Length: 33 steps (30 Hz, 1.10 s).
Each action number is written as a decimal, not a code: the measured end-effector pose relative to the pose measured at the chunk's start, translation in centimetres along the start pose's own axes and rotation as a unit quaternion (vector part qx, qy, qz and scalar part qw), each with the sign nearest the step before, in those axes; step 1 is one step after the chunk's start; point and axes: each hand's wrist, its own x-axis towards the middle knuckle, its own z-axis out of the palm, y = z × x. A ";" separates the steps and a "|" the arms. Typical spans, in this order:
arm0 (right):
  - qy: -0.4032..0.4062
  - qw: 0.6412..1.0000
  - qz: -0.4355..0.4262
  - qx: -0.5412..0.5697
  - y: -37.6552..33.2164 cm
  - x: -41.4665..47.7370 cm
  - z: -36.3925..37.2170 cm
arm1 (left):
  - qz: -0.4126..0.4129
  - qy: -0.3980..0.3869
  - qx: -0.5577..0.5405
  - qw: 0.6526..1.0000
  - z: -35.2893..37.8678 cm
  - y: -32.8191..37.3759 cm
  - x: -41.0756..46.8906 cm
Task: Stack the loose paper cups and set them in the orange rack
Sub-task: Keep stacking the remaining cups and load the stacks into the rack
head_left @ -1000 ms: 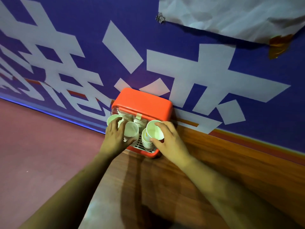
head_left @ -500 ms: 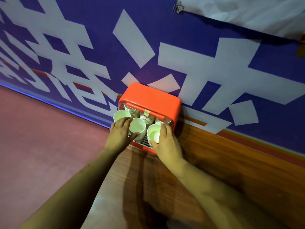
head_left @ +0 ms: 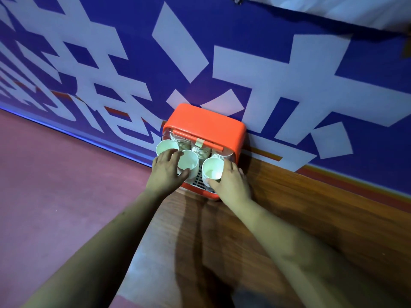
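Paper cups [head_left: 166,146] stand in nested stacks at the open front of the orange rack [head_left: 206,123], which sits on a wooden tabletop [head_left: 289,218] against a blue banner [head_left: 244,30] with large white characters; the left hand [head_left: 165,172] curls round the middle stack [head_left: 188,162], the right hand [head_left: 231,181] grips the right stack [head_left: 212,171]; maroon floor [head_left: 55,185] lies left of the tabletop; a white sheet [head_left: 355,10] hangs at top right

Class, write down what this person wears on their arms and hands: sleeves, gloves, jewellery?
Both forearms are bare to the picture's lower edge; no sleeve shows. The left hand and right hand wear no gloves, and no watch, bracelet or ring is visible.
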 end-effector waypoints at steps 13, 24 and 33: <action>0.070 0.988 0.131 0.050 21.4 -11.4 -10.1 | 0.090 -0.073 -0.052 0.992 2.5 15.6 -3.9; 0.147 0.954 0.246 0.092 47.5 -29.2 -20.0 | 0.239 -0.223 -0.127 0.936 15.4 44.4 -11.3; 0.212 0.883 0.378 0.180 64.9 -40.3 -21.8 | 0.268 -0.323 -0.149 0.895 27.2 62.0 -17.4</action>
